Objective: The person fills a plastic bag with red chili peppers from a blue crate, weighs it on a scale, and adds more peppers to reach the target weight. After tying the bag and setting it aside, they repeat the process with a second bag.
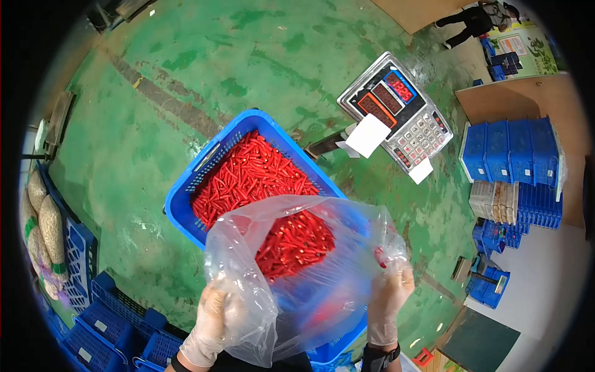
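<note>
My left hand [214, 312], in a translucent glove, grips the left side of a clear plastic bag [320, 279]. On the other side, my right hand [390, 300], gloved too, pinches the bag's edge, and the mouth is spread between them. Red chili peppers [297, 244] show through the mouth; whether they lie inside the bag or behind it I cannot tell. Just beyond, a blue perforated plastic crate [186, 186] holds many loose red chilies [255, 172]. The bag hides the crate's near end.
A digital weighing scale display [395, 111] stands on a post right of the crate, with paper slips [368, 135] attached. Stacked blue crates [511, 151] are at right, more crates [100, 321] at lower left. Filled sacks [50, 228] lie left. A person [479, 21] is far off.
</note>
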Tool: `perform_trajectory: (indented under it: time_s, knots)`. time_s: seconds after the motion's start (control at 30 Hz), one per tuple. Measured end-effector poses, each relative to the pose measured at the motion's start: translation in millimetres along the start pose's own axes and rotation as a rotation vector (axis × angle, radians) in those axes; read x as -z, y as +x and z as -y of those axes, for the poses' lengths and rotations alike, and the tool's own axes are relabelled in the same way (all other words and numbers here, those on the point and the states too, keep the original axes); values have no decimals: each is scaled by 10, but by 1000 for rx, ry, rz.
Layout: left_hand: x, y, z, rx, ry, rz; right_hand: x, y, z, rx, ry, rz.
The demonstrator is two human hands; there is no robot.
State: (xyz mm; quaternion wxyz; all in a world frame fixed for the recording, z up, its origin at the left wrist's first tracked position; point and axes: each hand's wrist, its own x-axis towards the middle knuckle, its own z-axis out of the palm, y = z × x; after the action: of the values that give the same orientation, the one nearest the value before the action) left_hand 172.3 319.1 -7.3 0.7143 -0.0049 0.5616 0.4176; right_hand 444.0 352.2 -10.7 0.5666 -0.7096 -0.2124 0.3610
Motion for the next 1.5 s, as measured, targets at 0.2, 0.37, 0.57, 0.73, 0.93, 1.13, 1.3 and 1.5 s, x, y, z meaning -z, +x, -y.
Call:
perform_trajectory:
  time_s: [0.2, 0.37, 0.57, 0.73, 0.93, 1.13, 1.3, 1.5]
  knots:
    - [-14, 183, 656, 41, 93, 1, 379, 300, -8, -48, -212, 18]
    - [3, 153, 1058, 212, -85, -128, 659, 763, -297, 275, -640, 121]
    - [598, 938, 1925, 7, 9, -153, 914, 1264, -1180, 419, -1546, 334]
    - [1076, 880, 2069, -246, 576, 21, 990, 1092, -1093, 190, -1715, 458]
    - [955, 1033, 820, -4, 1314, 354, -246, 603, -333, 71, -684, 777]
    - [655, 3057, 319, -319, 960, -397, -1470, 1539, -2493, -812, -294, 440]
    - [208, 3938, 258, -38, 1220, -508, -1697, 1701, -3258, -500, -573, -86]
    - [-150, 3780, 828, -275, 1230, -512, -1970, 1254, -3156, -627, -624, 166]
